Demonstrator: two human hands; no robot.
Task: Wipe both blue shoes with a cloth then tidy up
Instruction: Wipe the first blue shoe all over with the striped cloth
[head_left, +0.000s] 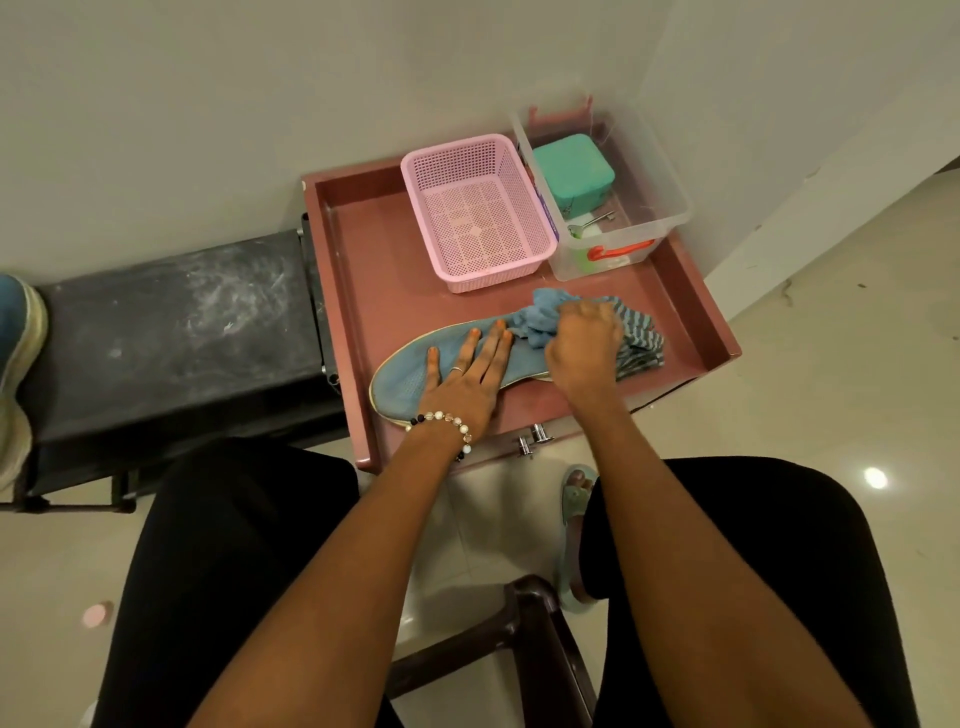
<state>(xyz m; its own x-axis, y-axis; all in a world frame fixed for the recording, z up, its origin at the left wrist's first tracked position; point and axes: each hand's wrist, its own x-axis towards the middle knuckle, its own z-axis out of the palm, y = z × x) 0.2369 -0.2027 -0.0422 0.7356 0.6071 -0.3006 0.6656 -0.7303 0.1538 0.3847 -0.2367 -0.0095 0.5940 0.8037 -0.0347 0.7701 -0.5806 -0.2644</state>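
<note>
Wiping of the first blue shoe (410, 376) is judged to be the step in hand. It lies on its side, low centre of the frame, inside the maroon tray (358, 249) that serves as the desk. It is pinned by the left hand (465, 382), fingers straight and flat on the upper. The cloth (550, 317) is bunched and gripped in the right hand (582, 348), pressed at the shoe's right end; a striped part of it trails further right. The second blue shoe (18, 332) is seen only in part, far left edge, on the black bench (171, 332), well apart and apparently untouched. Next move: strokes to be carried leftward along the upper, with the pinning hand shifted clear, then the shoes swapped. Pink basket (475, 213) and clear box (613, 223) sit at the tray's back, likely for tidy-up.
</note>
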